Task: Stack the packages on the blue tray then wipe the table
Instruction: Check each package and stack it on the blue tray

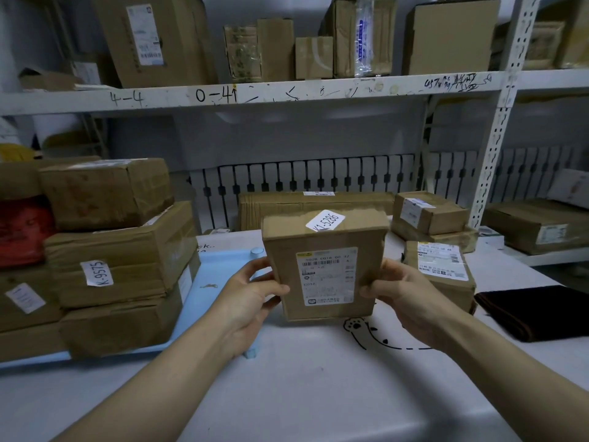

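1. Both forearms reached in from the bottom edge over the white table (302,393), nearest to my view.
2. Left hand (247,298) gripped the left edge of the held package (325,266), thumb on the front face, fingers curled behind.
3. Right hand (404,295) gripped the right edge the same way, thumb in front, fingers wrapped round the back.
4. Held package was upright and lifted clear of the table, shipping label facing me, a white sticker reading K1-5286 on its top face.
5. I saw a cartoon paw drawing (353,325) on the table just under the package.
6. Blue tray (220,275) sat to the left on the table, its right part bare.
7. Stacked packages (118,250) filled the tray's left part, at least three high; the middle one carried a sticker K-9575.
8. Dark folded cloth (529,311) lay on the table at the right edge.
9. Another labelled package (443,269) stood just behind my right hand, near the cloth.
10. Farther back, a long flat box (315,205) and two small stacked boxes (430,218) rested at the table's far side.
11. White metal shelving (287,90) with handwritten marks held more cartons (446,36) at the rear.
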Motion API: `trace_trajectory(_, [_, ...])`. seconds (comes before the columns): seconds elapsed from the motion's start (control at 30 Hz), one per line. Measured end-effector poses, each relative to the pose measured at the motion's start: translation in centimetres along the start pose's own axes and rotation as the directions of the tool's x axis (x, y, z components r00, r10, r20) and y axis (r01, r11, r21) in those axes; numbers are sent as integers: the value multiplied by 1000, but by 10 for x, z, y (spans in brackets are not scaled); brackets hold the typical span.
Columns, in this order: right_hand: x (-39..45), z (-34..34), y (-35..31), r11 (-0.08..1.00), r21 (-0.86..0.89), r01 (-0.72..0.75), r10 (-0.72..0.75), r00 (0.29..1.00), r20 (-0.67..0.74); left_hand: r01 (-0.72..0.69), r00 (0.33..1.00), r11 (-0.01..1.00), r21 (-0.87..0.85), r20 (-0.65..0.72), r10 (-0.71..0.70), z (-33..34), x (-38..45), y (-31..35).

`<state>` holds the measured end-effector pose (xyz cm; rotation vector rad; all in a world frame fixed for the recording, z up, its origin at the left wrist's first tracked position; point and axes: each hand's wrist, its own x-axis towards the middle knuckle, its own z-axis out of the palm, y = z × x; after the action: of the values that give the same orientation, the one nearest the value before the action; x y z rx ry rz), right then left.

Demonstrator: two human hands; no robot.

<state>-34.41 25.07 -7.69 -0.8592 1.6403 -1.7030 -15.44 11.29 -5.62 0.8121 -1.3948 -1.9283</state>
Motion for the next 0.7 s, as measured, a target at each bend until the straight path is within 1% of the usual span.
trace_trajectory(0.17, [-4,1,2,997,-67,-27,33,996,85,38,999,993,-111,19,-36,-3,2,1])
trace_trajectory(0.27, [-7,1,3,998,-35,-44,48,993,107,58,998,984,-167,34,-53,-5,1,0])
trace_trajectory(0.33, [-8,2,2,999,-7,-38,38,995,97,63,998,984,-169,32,-59,-5,1,0])
trace_trajectory(0.37, [-8,2,1,999,7,-32,31,996,82,60,998,987,-149,23,-57,-5,1,0])
trace_trajectory(0.43, [-9,3,-3,999,34,-15,14,999,44,51,999,997,-56,-5,-51,-3,0,1])
trace_trajectory(0.53, [-10,5,-11,999,24,28,-27,999,-17,39,999,996,82,-39,-36,-3,2,2])
trace_trajectory(0.6, [-10,6,-14,998,-6,64,-64,996,-63,28,998,993,114,-51,-22,-2,3,2])
trace_trajectory(0.7, [-11,9,-18,995,14,100,-98,989,-108,15,994,992,123,-111,-1,1,3,2])
